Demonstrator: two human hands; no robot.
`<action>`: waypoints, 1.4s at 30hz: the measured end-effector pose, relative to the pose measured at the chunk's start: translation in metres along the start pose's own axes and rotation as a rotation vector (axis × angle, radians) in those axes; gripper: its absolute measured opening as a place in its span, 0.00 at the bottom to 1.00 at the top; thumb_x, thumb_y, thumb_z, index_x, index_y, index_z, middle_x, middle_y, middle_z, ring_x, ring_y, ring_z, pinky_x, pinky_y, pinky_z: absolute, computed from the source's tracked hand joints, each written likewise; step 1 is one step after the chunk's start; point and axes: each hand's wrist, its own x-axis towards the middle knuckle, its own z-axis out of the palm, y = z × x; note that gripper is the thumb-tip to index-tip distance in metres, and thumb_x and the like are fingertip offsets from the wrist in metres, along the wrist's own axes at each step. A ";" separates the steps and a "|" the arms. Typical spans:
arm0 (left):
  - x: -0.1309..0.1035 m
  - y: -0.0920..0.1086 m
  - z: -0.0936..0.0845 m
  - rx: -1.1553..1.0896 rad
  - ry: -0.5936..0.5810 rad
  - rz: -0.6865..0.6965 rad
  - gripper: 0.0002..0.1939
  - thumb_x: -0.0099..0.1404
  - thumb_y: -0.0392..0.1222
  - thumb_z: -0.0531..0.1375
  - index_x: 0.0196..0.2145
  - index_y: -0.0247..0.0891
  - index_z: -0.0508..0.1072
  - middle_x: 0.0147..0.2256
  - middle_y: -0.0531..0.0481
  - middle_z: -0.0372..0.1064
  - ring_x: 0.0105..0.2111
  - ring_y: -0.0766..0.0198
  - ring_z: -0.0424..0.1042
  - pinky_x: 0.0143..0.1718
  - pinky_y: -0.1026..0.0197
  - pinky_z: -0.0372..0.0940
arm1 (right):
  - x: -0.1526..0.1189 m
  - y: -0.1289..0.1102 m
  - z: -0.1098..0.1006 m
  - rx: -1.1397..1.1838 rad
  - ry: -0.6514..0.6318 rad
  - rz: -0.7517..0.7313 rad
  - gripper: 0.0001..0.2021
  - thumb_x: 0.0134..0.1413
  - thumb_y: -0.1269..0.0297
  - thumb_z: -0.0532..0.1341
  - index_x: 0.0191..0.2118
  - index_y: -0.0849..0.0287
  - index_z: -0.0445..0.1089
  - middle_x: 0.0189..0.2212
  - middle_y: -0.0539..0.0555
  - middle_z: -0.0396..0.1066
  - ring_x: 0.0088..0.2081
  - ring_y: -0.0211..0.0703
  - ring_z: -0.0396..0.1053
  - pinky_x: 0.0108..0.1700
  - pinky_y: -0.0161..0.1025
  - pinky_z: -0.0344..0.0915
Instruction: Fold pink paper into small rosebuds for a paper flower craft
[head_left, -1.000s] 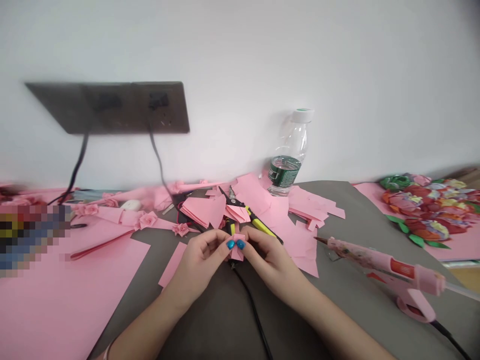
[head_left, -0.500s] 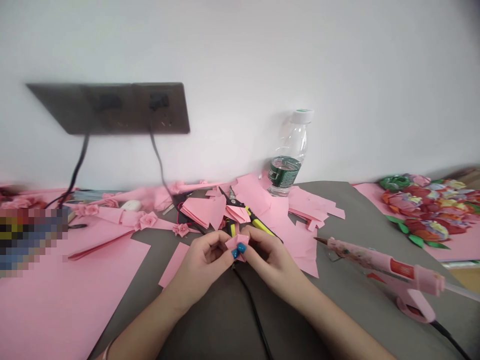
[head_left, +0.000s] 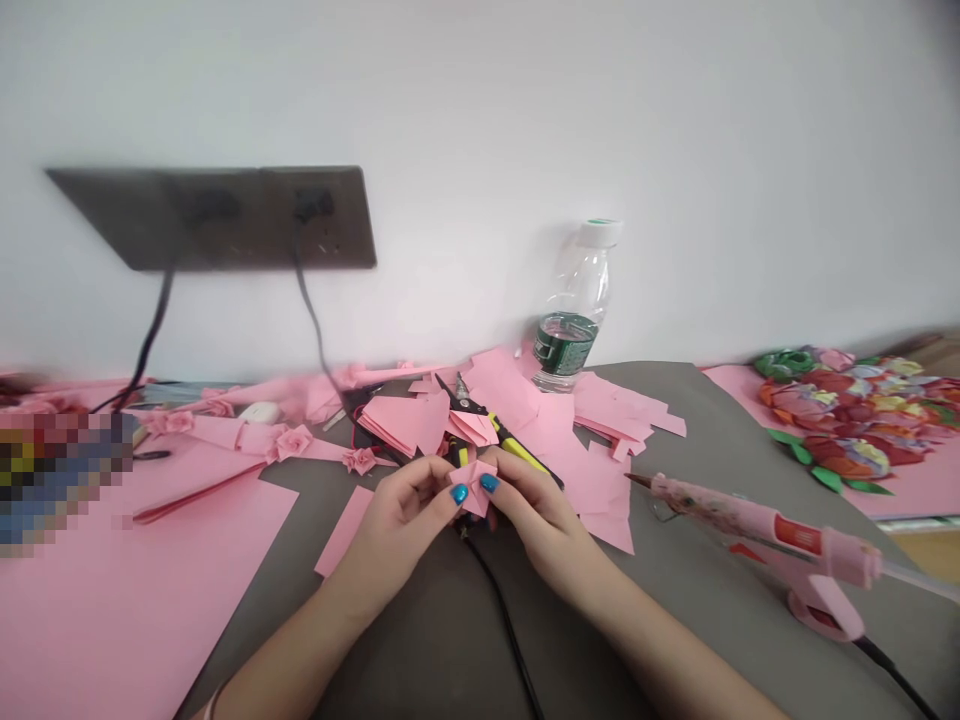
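Observation:
A small folded piece of pink paper is pinched between both hands above the grey table. My left hand grips its left side, thumb on the front face and fingers curled behind. On the right edge, my right hand holds it the same way. Creases run across the paper's face; its back is hidden. Just beyond the hands lie yellow-and-black pliers, partly under pink paper. Folded pink pieces are heaped beside them.
A pink hot glue gun rests on the right, its tip toward the middle. A plastic bottle stands by the wall. Paper flowers lie far right, paper roses and a large pink sheet left. A black cable crosses the front.
My thumbs have moved apart on the pink paper, from almost touching at its middle to either side. More of its creased face shows. The view has shifted slightly.

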 end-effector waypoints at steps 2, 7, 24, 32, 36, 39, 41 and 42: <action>0.001 -0.002 0.000 -0.025 0.042 0.000 0.08 0.66 0.43 0.62 0.32 0.37 0.73 0.28 0.54 0.66 0.30 0.67 0.64 0.34 0.67 0.62 | 0.001 0.001 0.002 0.036 -0.009 0.004 0.15 0.68 0.56 0.52 0.31 0.57 0.65 0.27 0.48 0.60 0.28 0.38 0.58 0.32 0.34 0.59; 0.004 -0.006 -0.001 -0.070 0.099 0.001 0.07 0.64 0.44 0.64 0.35 0.37 0.74 0.30 0.53 0.67 0.30 0.68 0.65 0.33 0.67 0.63 | 0.002 0.005 0.004 0.054 0.030 0.022 0.14 0.67 0.55 0.54 0.31 0.57 0.65 0.26 0.47 0.61 0.26 0.36 0.59 0.31 0.34 0.60; 0.003 -0.003 -0.002 0.016 0.096 -0.022 0.08 0.64 0.44 0.63 0.35 0.37 0.74 0.29 0.53 0.66 0.31 0.65 0.64 0.34 0.65 0.62 | 0.001 0.007 0.006 0.102 0.048 0.047 0.18 0.64 0.48 0.57 0.30 0.57 0.65 0.25 0.47 0.61 0.27 0.36 0.60 0.31 0.35 0.61; 0.003 0.000 -0.001 -0.040 0.054 -0.004 0.08 0.63 0.45 0.65 0.32 0.37 0.75 0.30 0.52 0.70 0.31 0.66 0.67 0.33 0.66 0.63 | 0.002 0.014 0.007 0.179 0.167 0.056 0.15 0.59 0.50 0.64 0.34 0.58 0.66 0.28 0.48 0.66 0.29 0.37 0.64 0.32 0.35 0.62; 0.003 -0.002 -0.002 -0.031 0.087 -0.006 0.06 0.62 0.43 0.66 0.33 0.38 0.76 0.30 0.52 0.71 0.30 0.66 0.68 0.33 0.66 0.66 | 0.003 0.014 0.007 0.246 0.221 0.030 0.15 0.56 0.53 0.67 0.34 0.56 0.62 0.27 0.47 0.67 0.28 0.36 0.66 0.29 0.34 0.63; 0.003 -0.003 -0.003 -0.036 0.077 0.014 0.06 0.63 0.43 0.65 0.34 0.38 0.76 0.31 0.51 0.72 0.30 0.66 0.69 0.33 0.65 0.67 | 0.003 0.013 0.008 0.266 0.213 0.027 0.16 0.57 0.52 0.66 0.34 0.55 0.60 0.28 0.47 0.67 0.27 0.36 0.66 0.28 0.33 0.63; 0.004 -0.003 -0.003 -0.040 0.071 0.017 0.06 0.63 0.43 0.64 0.33 0.38 0.76 0.32 0.51 0.73 0.31 0.65 0.70 0.33 0.65 0.67 | 0.003 0.013 0.008 0.291 0.206 0.033 0.17 0.56 0.51 0.66 0.35 0.55 0.59 0.30 0.47 0.67 0.27 0.36 0.67 0.30 0.35 0.66; 0.004 -0.003 -0.003 -0.043 0.071 0.015 0.05 0.62 0.42 0.65 0.33 0.37 0.76 0.32 0.50 0.73 0.32 0.65 0.71 0.33 0.65 0.67 | 0.003 0.012 0.008 0.297 0.203 0.037 0.17 0.56 0.51 0.67 0.35 0.54 0.59 0.30 0.48 0.67 0.28 0.36 0.67 0.32 0.36 0.66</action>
